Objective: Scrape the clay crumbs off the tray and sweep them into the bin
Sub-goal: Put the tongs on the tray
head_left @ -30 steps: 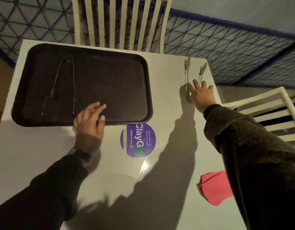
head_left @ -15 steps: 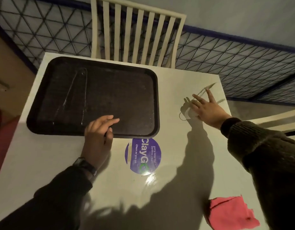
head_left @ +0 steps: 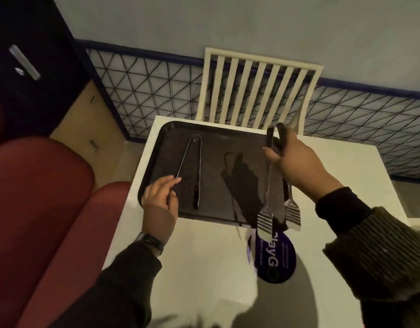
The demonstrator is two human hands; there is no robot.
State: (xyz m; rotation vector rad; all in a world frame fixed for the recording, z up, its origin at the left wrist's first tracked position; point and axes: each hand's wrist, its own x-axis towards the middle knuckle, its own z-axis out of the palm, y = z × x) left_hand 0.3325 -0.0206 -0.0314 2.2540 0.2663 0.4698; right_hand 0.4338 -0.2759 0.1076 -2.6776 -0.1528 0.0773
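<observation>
A dark brown tray (head_left: 218,140) lies on the white table (head_left: 204,268). Thin metal tongs (head_left: 192,162) rest on the tray's left half. My right hand (head_left: 296,162) is shut on a pair of wide metal tongs (head_left: 274,195), held above the tray's right side with the ridged tips pointing toward me over the tray's near edge. My left hand (head_left: 160,204) rests on the tray's near left corner, fingers loosely apart, touching the thin tongs' tip. Clay crumbs are too small to make out. No bin is in view.
A purple round ClayGo sticker (head_left: 272,259) is on the table below the tray. A white slatted chair (head_left: 256,95) stands behind the table. Red cushioned seating (head_left: 41,209) lies at left, with a dark cabinet (head_left: 27,62) beyond it.
My right hand picked up the wide tongs from the table's right side and lifted them over the tray. The view swung left; my left hand slid to the tray's near left corner.
</observation>
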